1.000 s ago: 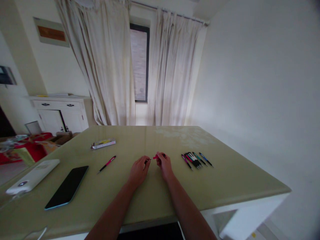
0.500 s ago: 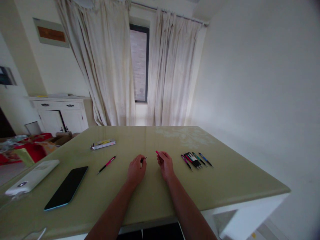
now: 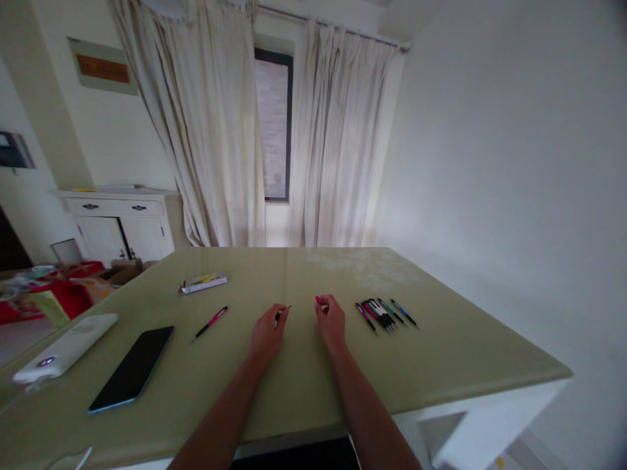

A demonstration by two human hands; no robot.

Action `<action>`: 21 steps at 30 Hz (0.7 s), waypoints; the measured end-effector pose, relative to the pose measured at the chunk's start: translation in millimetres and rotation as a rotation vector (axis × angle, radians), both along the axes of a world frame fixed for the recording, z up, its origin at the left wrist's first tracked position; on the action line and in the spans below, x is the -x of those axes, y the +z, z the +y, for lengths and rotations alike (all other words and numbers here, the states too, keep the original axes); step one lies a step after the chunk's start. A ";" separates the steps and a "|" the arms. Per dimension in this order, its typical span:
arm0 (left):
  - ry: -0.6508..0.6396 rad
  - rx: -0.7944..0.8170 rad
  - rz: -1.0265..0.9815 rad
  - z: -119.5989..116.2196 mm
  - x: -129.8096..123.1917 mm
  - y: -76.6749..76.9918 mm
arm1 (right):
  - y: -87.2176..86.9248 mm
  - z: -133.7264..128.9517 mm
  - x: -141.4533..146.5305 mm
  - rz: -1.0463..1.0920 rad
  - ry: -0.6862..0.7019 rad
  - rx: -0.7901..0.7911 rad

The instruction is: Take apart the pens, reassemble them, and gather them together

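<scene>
My left hand (image 3: pixel 266 334) is closed above the table, its fingers round the black part of a pen (image 3: pixel 277 317). A thin dark tip sticks out of that part toward the right. A short gap away, my right hand (image 3: pixel 332 324) pinches a small bright pink pen part (image 3: pixel 318 299); most of it is hidden by the fingers. To the left of my left hand lies a pink and black pen (image 3: pixel 210 324). Right of my right hand, several pens (image 3: pixel 381 314) with black grips lie side by side, in purple, pink, white, green and blue.
A narrow open box (image 3: pixel 204 282) with yellow things in it lies at the back left. A dark phone or tablet (image 3: pixel 132 369) and a white device (image 3: pixel 66 348) with a cable rest on the left of the greenish table (image 3: pixel 441 365). A wall rises on the right.
My right hand has moved slightly right with the pink part, widening the gap between my hands. My left hand still holds the black part, its tip now angled a little more upward.
</scene>
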State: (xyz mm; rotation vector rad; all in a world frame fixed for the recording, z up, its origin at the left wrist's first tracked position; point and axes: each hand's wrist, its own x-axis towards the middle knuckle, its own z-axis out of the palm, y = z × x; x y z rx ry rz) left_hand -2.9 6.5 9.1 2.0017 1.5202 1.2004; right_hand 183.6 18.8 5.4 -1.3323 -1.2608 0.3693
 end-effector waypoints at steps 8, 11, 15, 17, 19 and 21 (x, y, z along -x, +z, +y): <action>-0.033 0.040 0.074 -2.7 -0.8 1.9 | -15.8 4.5 -19.7 -0.399 -0.172 0.167; -0.070 0.040 0.067 -4.1 -1.4 2.5 | -14.6 3.5 -19.7 -0.446 -0.181 0.175; -0.069 0.060 0.079 -5.6 -2.3 3.2 | -6.3 0.4 -13.9 -0.380 -0.194 0.092; -0.055 0.067 0.079 -6.1 -2.8 4.0 | -0.3 -2.4 -6.1 -0.252 -0.079 -0.006; -0.043 0.070 0.083 -6.7 -3.2 5.0 | 5.2 -6.2 3.8 -0.107 0.127 -0.063; -0.032 0.073 0.097 -7.2 -3.4 5.7 | 8.9 -10.0 12.7 -0.021 0.306 -0.045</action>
